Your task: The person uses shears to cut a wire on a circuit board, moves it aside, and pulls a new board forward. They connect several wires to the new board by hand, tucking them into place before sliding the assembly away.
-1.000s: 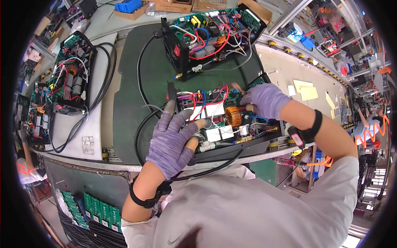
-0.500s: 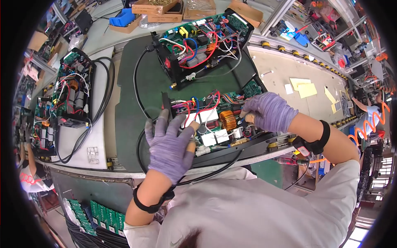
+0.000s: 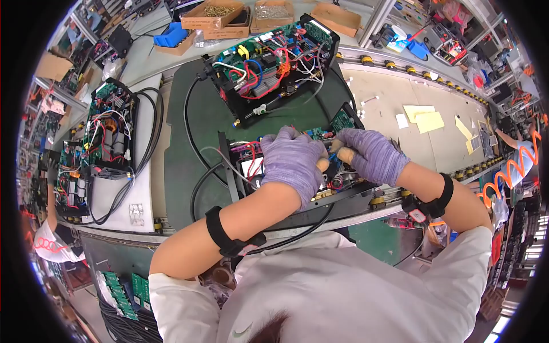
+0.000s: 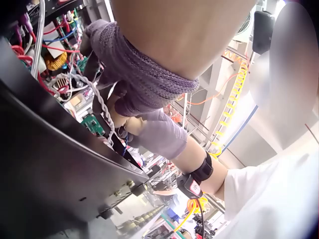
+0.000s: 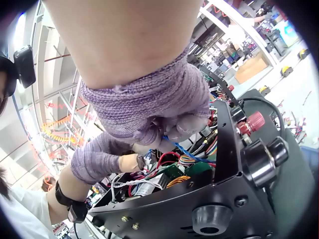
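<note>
Both hands wear purple knit gloves with pale fingertips. They work close together over the right half of an open black electronics unit (image 3: 243, 197) packed with circuit boards and wires. My left hand (image 3: 293, 163) arches across its middle with fingers bent down, covering much of the inside. Facing it, my right hand (image 3: 374, 155) curls its fingers by a small upright green board (image 3: 343, 119). Blue wires (image 5: 192, 155) run from under the right fingers, which pinch at them. Twisted white wires (image 4: 97, 94) pass beside the left hand. What the left fingertips hold, I cannot tell.
A second open unit (image 3: 269, 71) stands behind on the dark green mat (image 3: 189, 123). More units (image 3: 111, 128) with black cables sit at the left on a white board (image 3: 146, 197). Yellow paper slips (image 3: 429, 121) lie to the right; cardboard boxes (image 3: 209, 22) stand at the back.
My left hand has moved right from the unit's left end to beside the right hand, its spread fingers now bent. The right hand stays at the unit's right end.
</note>
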`<state>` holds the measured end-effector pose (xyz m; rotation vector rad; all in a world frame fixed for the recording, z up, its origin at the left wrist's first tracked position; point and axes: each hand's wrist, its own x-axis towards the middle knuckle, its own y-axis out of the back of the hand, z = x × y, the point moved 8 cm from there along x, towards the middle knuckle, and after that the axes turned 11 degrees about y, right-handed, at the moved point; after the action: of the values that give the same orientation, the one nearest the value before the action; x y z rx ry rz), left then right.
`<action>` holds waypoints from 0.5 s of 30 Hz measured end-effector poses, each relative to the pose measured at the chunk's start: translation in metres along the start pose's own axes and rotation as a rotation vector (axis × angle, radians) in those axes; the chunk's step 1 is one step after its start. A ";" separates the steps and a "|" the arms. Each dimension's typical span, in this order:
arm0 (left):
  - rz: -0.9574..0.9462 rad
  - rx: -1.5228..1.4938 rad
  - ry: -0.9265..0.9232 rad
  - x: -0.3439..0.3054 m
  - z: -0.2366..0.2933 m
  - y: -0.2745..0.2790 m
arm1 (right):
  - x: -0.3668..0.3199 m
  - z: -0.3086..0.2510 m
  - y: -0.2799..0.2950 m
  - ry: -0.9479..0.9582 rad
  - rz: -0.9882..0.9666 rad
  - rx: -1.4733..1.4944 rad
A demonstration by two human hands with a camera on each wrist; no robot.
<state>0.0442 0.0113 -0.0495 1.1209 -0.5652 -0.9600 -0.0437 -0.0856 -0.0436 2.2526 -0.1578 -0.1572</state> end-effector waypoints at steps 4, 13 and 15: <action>-0.296 -0.349 0.198 0.018 -0.013 -0.023 | 0.001 0.002 0.011 0.073 0.173 0.133; -0.661 -0.645 0.221 0.051 -0.010 -0.066 | -0.006 -0.019 0.025 0.477 0.347 -0.471; -0.700 -0.577 0.214 0.056 -0.005 -0.066 | -0.007 -0.019 0.026 0.480 0.361 -0.505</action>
<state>0.0528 -0.0421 -0.1167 0.8738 0.3085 -1.4583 -0.0493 -0.0863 -0.0114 1.6683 -0.2329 0.4832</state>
